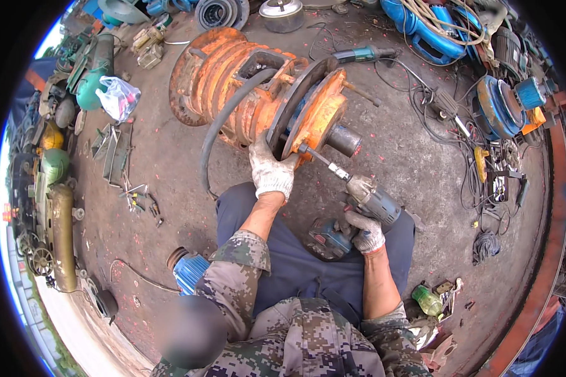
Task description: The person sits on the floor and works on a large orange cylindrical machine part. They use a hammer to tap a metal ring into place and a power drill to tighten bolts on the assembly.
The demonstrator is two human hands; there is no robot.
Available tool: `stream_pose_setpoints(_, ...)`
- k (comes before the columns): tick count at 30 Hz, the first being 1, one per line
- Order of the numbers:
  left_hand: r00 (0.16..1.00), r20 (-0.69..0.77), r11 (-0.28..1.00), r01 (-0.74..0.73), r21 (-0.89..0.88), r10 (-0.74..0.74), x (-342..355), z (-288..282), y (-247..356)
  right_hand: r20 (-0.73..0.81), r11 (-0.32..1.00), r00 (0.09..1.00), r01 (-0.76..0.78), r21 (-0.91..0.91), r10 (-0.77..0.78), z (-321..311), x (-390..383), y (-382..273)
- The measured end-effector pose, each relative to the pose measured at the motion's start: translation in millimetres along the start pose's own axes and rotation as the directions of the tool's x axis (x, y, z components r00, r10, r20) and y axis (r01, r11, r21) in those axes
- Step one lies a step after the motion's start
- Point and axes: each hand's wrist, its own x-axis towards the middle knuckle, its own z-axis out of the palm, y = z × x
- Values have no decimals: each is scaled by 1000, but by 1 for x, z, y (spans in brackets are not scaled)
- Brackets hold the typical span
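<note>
A rusty orange ribbed pump body lies on its side before me, with a dark flange ring near an orange end plate and a protruding steel shaft. My left hand, in a dirty white glove, grips the lower edge of the flange. My right hand, also gloved, is closed round the handle of a cordless impact wrench. The wrench's long extension reaches a bolt low on the end plate. A thick grey hose arches over the pump body.
An angle grinder with tangled cables lies behind. Blue motor parts stand at the right, a green cylinder and plastic bag at the left, with metal channels and small tools. A blue motor sits near my left arm.
</note>
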Motion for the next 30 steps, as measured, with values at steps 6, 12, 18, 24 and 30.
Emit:
stream_pose_setpoints(6, 1000, 16, 998, 7, 62, -8, 0, -2, 10, 28, 999, 999, -39, -2, 39, -3, 5, -2)
stream_pose_setpoints(12, 999, 23, 997, 22, 78, -24, 0, -4, 8, 16, 995, 995, -95, 23, 95, -8, 10, -1)
stream_pose_setpoints(18, 999, 33, 992, -22, 127, 18, -1, -5, 9, 96, 994, 991, -81, -67, 88, -26, 26, -1)
stream_pose_setpoints(24, 1000, 26, 991, -16, 133, 13, -1, -4, 8, 29, 941, 999, -8, -338, 19, -29, 32, -13)
stream_pose_setpoints(30, 999, -4, 988, -39, 147, 40, -1, -6, 8, 87, 902, 995, 72, -426, -39, -29, 37, -21)
